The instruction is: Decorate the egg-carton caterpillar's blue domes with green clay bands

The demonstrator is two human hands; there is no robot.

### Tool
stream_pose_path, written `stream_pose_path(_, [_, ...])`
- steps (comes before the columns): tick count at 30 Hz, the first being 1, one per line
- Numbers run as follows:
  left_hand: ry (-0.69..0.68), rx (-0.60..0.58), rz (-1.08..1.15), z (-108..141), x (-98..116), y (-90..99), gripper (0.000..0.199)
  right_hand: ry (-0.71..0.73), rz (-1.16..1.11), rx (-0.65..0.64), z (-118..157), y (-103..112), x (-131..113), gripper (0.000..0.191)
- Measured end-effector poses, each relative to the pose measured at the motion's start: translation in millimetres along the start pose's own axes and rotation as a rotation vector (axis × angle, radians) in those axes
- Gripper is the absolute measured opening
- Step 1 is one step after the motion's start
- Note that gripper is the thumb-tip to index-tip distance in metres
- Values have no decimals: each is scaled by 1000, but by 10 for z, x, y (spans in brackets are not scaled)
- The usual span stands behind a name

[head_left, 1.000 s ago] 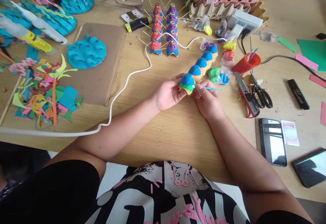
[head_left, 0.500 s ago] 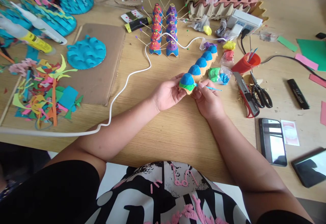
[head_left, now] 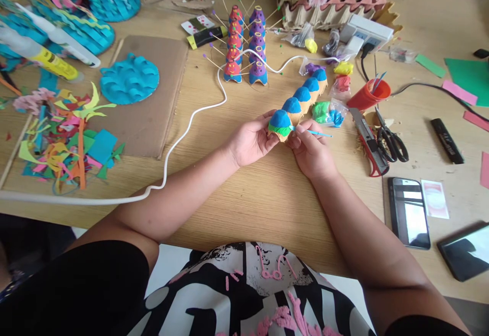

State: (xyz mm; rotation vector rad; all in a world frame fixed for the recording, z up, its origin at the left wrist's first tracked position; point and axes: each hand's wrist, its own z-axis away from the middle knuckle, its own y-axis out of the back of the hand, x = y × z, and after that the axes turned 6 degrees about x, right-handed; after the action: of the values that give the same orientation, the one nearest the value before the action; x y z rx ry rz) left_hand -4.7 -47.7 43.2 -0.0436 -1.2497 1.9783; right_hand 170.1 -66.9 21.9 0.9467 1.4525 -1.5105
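Observation:
My left hand (head_left: 252, 141) is closed around the near end of an egg carton strip (head_left: 296, 118), a row of cups slanting away to the upper right. Blue clay (head_left: 280, 119) caps each cup, and a green clay band (head_left: 280, 129) runs below the blue on the nearest one. Between the thumb and fingers of my right hand (head_left: 314, 148) is a thin blue modelling tool (head_left: 320, 133), its tip touching the nearest cup's side. Bagged green clay (head_left: 321, 111) and blue clay (head_left: 336, 117) lie just right of the strip.
Two finished-looking carton caterpillars, one red (head_left: 234, 53) and one purple (head_left: 257, 50), stand ahead. A white cable (head_left: 191, 117) crosses the table. To the right are an orange cup (head_left: 367, 94), a utility knife (head_left: 370, 145), scissors (head_left: 389, 139) and a phone (head_left: 409, 213). Paper scraps (head_left: 72, 147) lie left.
Almost nothing differs. The tool and the fingers of my right hand have shifted very slightly at the nearest cup, while my left hand keeps its grip.

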Motion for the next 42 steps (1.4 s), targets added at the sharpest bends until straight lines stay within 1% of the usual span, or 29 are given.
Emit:
stream_pose_path(6, [7, 19, 10, 24, 1, -26, 33, 13, -4, -9, 10, -6, 2, 50])
stream_pose_path(12, [13, 29, 35, 33, -1, -44, 38, 16, 42, 7, 24, -22, -2, 49])
stream_pose_path(19, [16, 38, 20, 29, 1, -38, 37, 19, 39, -4, 31, -29, -13, 50])
stream_pose_path(25, [-13, 33, -20, 24, 4, -33, 32, 14, 29, -25, 45, -42, -10, 51])
stream_pose_path(29, [-14, 40, -11, 31, -2, -44, 34, 24, 35, -30, 52, -44, -4, 52])
stream_pose_path(32, [-10, 44, 7, 38, -8, -54, 37, 6, 24, -21, 54, -31, -6, 49])
stream_pose_path(36, [-9, 27, 10, 33, -14, -50, 35, -12, -8, -9, 42, 0, -2, 44])
stream_pose_path(42, [3, 17, 22, 21, -19, -35, 36, -20, -16, -8, 23, 25, -10, 44])
